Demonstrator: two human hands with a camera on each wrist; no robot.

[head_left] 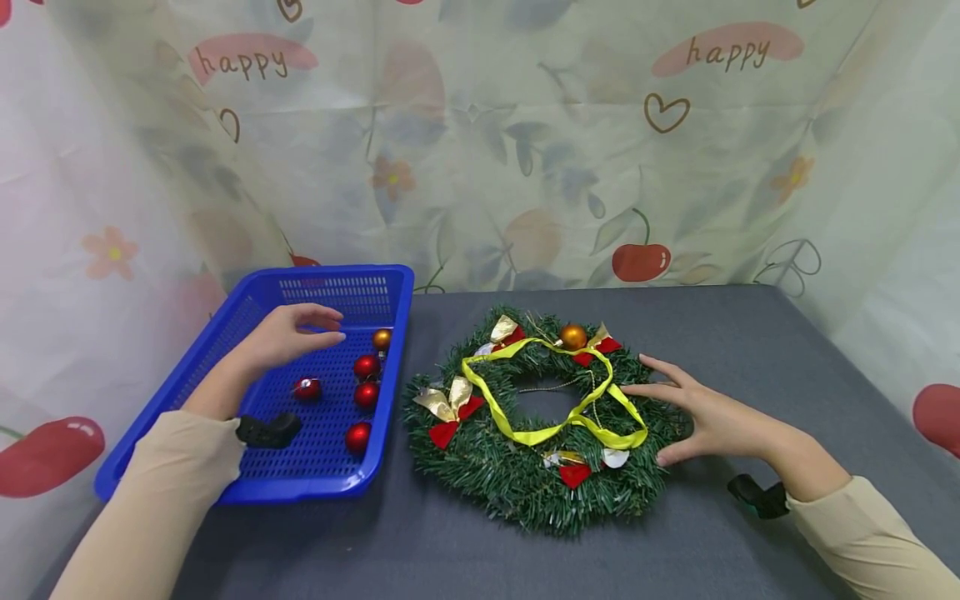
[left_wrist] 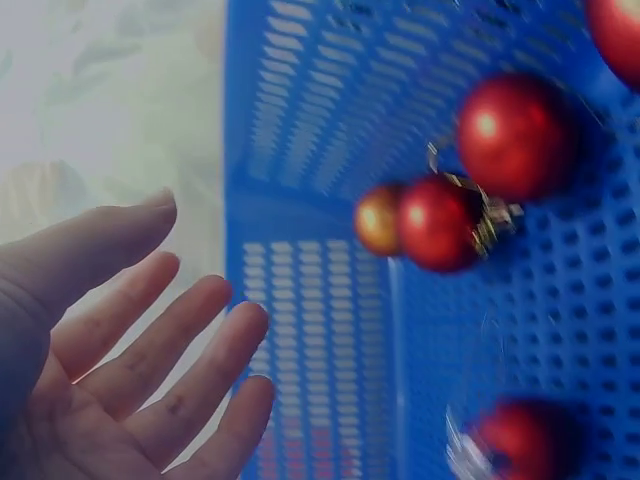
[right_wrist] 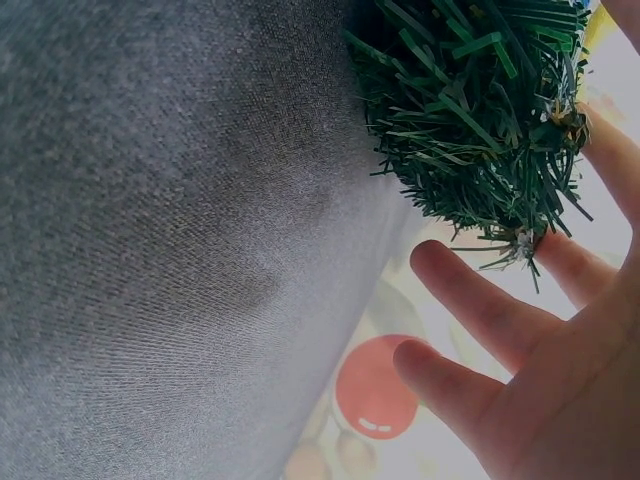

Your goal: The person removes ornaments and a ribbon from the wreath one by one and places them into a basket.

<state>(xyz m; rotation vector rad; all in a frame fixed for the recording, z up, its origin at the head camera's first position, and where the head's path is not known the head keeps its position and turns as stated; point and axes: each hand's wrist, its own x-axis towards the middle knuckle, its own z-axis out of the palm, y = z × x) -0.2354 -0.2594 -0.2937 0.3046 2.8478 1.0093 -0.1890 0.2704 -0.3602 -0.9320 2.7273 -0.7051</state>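
Observation:
My left hand [head_left: 288, 337] hovers over the blue plastic basket [head_left: 407, 350], fingers loosely extended and nothing in them. Inside the basket lie several red Christmas balls [head_left: 358, 437] and a gold ball [head_left: 382, 338], mostly along its right side. A green wreath [head_left: 517, 487] lies on the table, decorated with red and gold bows [head_left: 447, 408] and a gold-orange ball [head_left: 573, 337] at its far edge. Yellow ribbon [head_left: 528, 436] loops loosely across its top. Fingers spread, my right hand [head_left: 720, 421] is at the wreath's right edge; its fingertips reach the greenery, and it grips nothing.
A dark grey cloth [head_left: 720, 333] covers the table. Printed curtains [head_left: 480, 167] hang behind and along both sides. The basket stands left of the wreath, with a narrow strip of table between them. Black straps [head_left: 757, 497] are on both wrists.

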